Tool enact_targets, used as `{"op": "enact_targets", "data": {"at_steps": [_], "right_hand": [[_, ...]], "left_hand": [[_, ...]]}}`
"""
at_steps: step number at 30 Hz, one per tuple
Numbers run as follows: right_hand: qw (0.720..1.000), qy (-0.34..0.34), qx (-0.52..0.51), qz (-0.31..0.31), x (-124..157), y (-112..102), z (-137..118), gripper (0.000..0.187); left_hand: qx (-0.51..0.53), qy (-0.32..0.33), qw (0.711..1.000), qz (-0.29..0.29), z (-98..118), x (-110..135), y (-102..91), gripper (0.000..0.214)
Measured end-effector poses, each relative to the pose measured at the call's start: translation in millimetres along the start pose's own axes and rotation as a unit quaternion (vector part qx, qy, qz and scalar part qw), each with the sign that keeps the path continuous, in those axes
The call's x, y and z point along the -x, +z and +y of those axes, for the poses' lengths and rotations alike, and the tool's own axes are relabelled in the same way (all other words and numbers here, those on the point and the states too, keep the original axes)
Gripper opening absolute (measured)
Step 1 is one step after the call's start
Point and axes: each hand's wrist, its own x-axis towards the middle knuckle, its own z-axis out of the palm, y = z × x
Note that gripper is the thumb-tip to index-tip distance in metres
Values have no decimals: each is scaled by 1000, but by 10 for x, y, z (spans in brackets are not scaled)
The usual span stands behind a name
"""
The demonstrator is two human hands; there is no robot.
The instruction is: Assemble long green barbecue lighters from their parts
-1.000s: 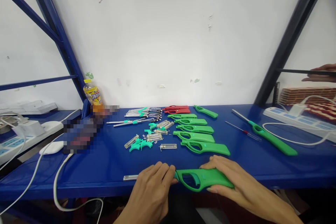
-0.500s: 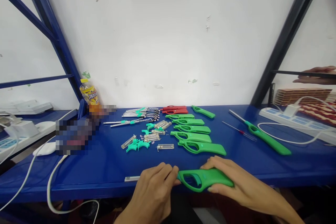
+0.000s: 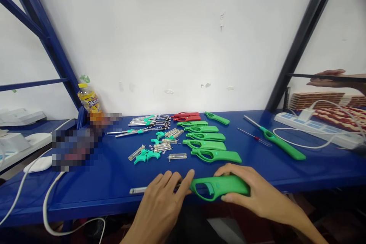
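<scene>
A green long-nosed lighter point(image 3: 219, 187) lies near the front edge of the blue table point(image 3: 114, 183), its metal tube point(image 3: 137, 190) pointing left. My right hand point(image 3: 251, 194) is wrapped over the green handle. Fingers of my left hand point(image 3: 164, 198) are pressed together on the tube where it meets the handle. Behind them lie several green handle shells point(image 3: 210, 145), small teal triggers point(image 3: 147, 156) and metal parts point(image 3: 177, 156).
Two red shells point(image 3: 185, 116) and a bundle of metal tubes point(image 3: 148, 122) lie at the back. An assembled green lighter point(image 3: 278, 145) rests at right near a white power strip point(image 3: 317, 129). A yellow bottle point(image 3: 88, 101) stands left. Another person's hand point(image 3: 328, 80) shows far right.
The view has shifted a little, so everything sits further left and higher. My left fingers have spread slightly along the tube; both hands stay on the lighter.
</scene>
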Motion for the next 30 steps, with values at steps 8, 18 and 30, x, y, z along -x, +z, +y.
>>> {"op": "enact_targets", "data": {"at_steps": [8,18,30], "right_hand": [[998,-54,-2,45,7,93,102,35],[998,-32,37,26,50,132,97,39],[999,-20,19,36,61,135,67,38]], "left_hand": [[23,15,997,67,4,2,-8,57],[64,-32,994,82,50,62,62,37],[64,-17,995,69,39,77,66,38]]}}
